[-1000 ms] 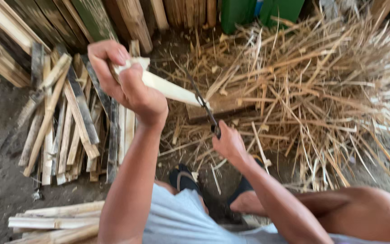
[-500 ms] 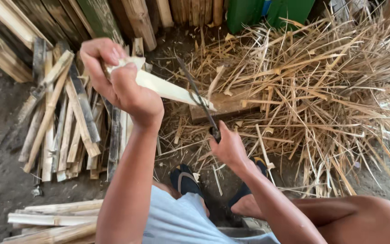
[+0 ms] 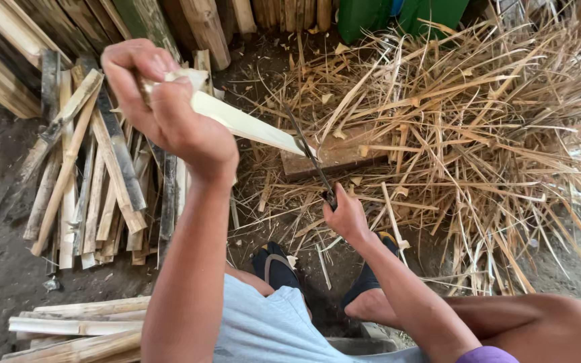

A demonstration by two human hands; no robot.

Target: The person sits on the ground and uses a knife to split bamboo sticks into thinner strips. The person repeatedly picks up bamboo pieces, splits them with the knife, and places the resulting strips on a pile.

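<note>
Seen from above, a seated person works over a dirt floor; the left hand point(image 3: 163, 101) is raised at upper left, its fingers curled tight around the thick end of a pale, flat, tapering strip of split bamboo point(image 3: 247, 123); the strip slants down and to the right from that fist, its pointed tip ending over a flat brown wooden block point(image 3: 341, 156) on the ground; the right hand point(image 3: 345, 216) sits lower, near the centre, closed round the handle of a thin dark-bladed knife point(image 3: 311, 160); the blade rises up and to the left from the fist and meets the strip near its tip, though whether the edge bites into it or only lies against it cannot be told.

Surroundings: to the right of the block, a broad loose heap of dry straw-coloured bamboo shavings and splinters point(image 3: 479, 134) spreads across the floor and partly over the block's edges; to the left, well apart from the hands, a row of short split bamboo lengths, some grey and weathered point(image 3: 95, 181), lies side by side; at lower left, a small stack of longer pale bamboo slats point(image 3: 79, 326); along the top edge, upright wooden planks point(image 3: 203, 23) and a green container point(image 3: 364, 15); below the right hand, two feet in dark sandals point(image 3: 274, 265) rest on the ground; the person's light blue shirt point(image 3: 270, 329) fills the bottom centre.
</note>
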